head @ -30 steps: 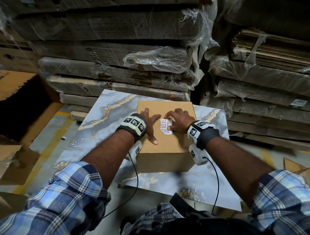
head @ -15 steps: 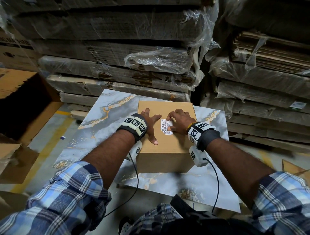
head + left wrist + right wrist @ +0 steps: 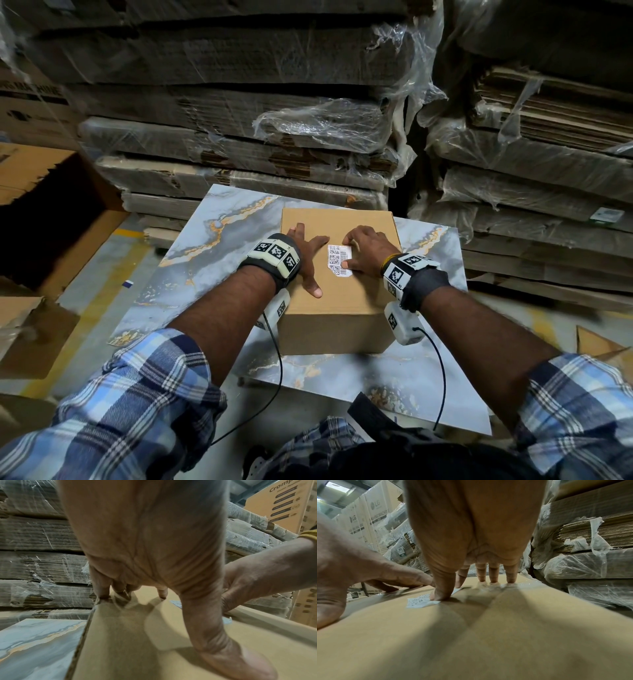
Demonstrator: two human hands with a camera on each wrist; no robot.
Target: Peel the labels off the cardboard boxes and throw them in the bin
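A: From the head view, why is the left hand (image 3: 305, 255) spread flat on the cardboard box (image 3: 337, 301)?

B: It looks like a brace. Its grip is wide, fingers splayed and pressing the lid, holding nothing, so the box should not slide on the marble-patterned desk (image 3: 205, 246) while the label (image 3: 339, 259) is worked.

A: And the right hand (image 3: 368, 251)?

B: Thumb and forefinger sit on the label's right edge. The label lies near the middle of the box top, between the two hands. No bin is plainly identifiable here.

A: The left wrist view?

B: The left fingertips (image 3: 102, 592) bear on the lid near its far left edge and the thumb stretches toward the camera. Only slivers of the label show past the thumb.

A: The right wrist view?

B: The thumb (image 3: 441, 591) presses on the label (image 3: 419, 601), forefinger just behind it, the other fingers propped on the lid. Whether an edge is pinched or lifted, I cannot tell; the label looks mostly stuck down, so I'd judge peeling is only beginning.
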